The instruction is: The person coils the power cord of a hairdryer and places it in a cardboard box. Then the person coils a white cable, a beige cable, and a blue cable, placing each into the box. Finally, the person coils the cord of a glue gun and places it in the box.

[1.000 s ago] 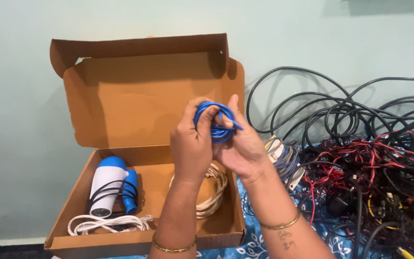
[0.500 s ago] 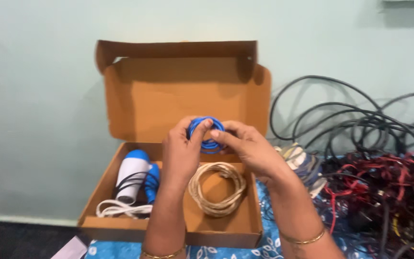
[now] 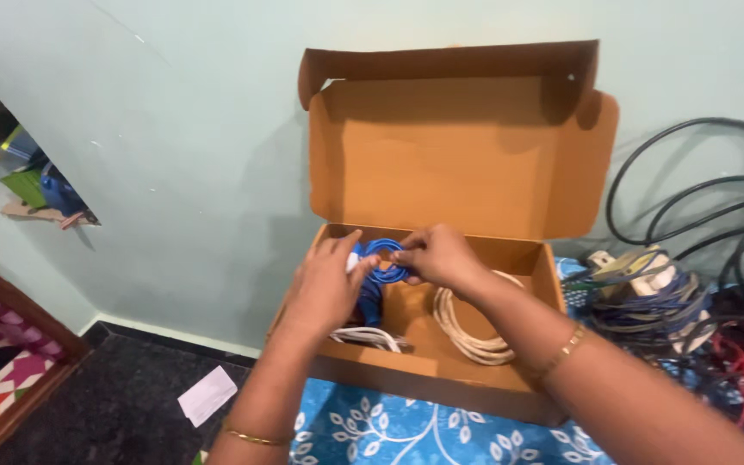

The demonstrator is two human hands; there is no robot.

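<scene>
Hands, left hand [image 3: 325, 288] and right hand [image 3: 437, 257], pinch the coiled blue cable [image 3: 383, 261] inside the cardboard box [image 3: 462, 164], beside the cream coil [image 3: 467, 331]; tangled cables [image 3: 716, 301] remain outside

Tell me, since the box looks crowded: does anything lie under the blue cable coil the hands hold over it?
Partly. Both hands hold the blue coil over the box; a white cord lies below, and the beige coil lies beside.

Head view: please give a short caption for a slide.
Both hands, left hand and right hand, hold a blue cable coil over an open cardboard box.
</scene>
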